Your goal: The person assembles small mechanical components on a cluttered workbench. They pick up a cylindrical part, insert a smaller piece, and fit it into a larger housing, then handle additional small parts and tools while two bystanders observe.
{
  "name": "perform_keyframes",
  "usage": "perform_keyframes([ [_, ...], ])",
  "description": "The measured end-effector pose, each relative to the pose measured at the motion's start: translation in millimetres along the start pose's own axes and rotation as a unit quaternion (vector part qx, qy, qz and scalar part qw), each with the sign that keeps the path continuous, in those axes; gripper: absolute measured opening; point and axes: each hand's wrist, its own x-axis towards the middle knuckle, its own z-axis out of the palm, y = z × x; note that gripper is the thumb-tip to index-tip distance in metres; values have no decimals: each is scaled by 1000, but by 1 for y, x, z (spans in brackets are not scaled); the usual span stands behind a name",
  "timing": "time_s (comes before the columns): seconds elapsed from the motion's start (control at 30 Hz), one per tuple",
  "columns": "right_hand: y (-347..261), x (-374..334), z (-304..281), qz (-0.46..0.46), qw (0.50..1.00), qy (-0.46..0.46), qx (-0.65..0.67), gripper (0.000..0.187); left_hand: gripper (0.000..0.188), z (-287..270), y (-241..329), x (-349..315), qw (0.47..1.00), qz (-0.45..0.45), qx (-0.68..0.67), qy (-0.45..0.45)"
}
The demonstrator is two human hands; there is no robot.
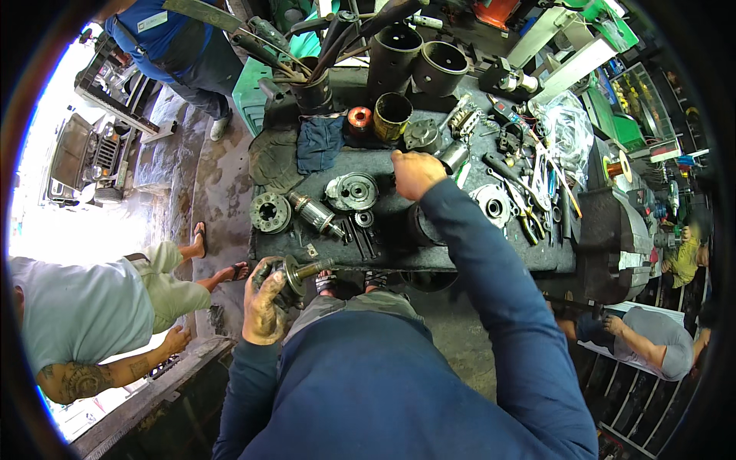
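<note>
My left hand (264,310), dark with grease, is wrapped round a round metal part with a shaft (310,270), held in front of the bench's near edge. The shaft points to the right. My right hand (418,175) is closed over the middle of the bench; its fingertips and anything in them are hidden. Close to it lie a metal cylinder (455,156) and a round metal cover (422,136). On the bench to its left are a round metal housing (353,191), an armature (316,215), a ring-shaped part (271,212) and a small gear (364,219).
Tools stand in a dark can (313,93) beside tall black cylinders (395,57). Pliers (527,218), wrenches and a clear plastic bag (566,126) crowd the right side. Cloths (320,144) lie at left. People stand left (92,307) and back left (180,46); another is at right (652,341).
</note>
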Motion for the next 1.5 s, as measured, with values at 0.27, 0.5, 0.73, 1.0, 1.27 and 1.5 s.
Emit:
perform_keyframes([
  [0.27, -16, 35, 0, 20, 995, -94, -11, 40, 51, -23, -1, -9, 1000, 15, -12, 18],
  [0.5, -82, -131, -7, 1, 983, 76, 165, 38, 54, -47, 2, 8, 999, -31, -12, -14],
  [0.73, -94, -174, 104, 235, 920, 156, 272, 49, 53, -32, 12, 36, 995, -69, 17, -77],
  [1.0, -96, -213, 121, 277, 847, 259, 374, 22, 46, -4, 13, 41, 992, -88, 44, -84],
  [1.27, -87, -193, 115, 255, 872, 232, 346, 21, 46, -3, 7, 36, 992, -89, 22, -83],
  [1.5, -79, -189, 116, 236, 870, 222, 371, 28, 46, -6, 5, 32, 993, -91, 6, -72],
])
